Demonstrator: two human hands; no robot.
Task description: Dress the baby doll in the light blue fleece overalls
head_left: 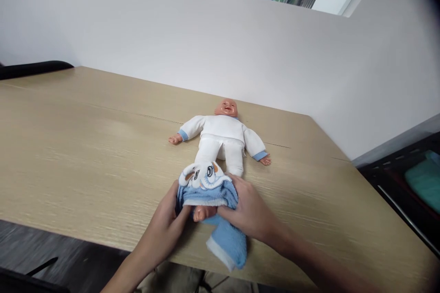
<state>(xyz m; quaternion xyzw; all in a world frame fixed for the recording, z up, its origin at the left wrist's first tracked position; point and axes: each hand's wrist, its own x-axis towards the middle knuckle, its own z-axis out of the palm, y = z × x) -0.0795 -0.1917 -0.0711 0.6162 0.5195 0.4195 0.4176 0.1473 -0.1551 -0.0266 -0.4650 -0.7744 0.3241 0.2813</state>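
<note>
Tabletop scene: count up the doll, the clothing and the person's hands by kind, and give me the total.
Doll: 1
Clothing: 2 (white top, blue garment)
Hands: 2 (left hand, right hand)
Total: 5

1. Shows white on the doll's top (pixel 222 127), light blue at the cuffs (pixel 261 156).
2. Shows blue with white trim on the garment (pixel 229 241) by the surface's (pixel 103 160) near edge.
3. Shows white, orange and black on the animal face (pixel 202 178).

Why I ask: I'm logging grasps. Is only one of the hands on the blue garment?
No, the left hand and right hand both hold the blue garment around the doll's foot.
</note>
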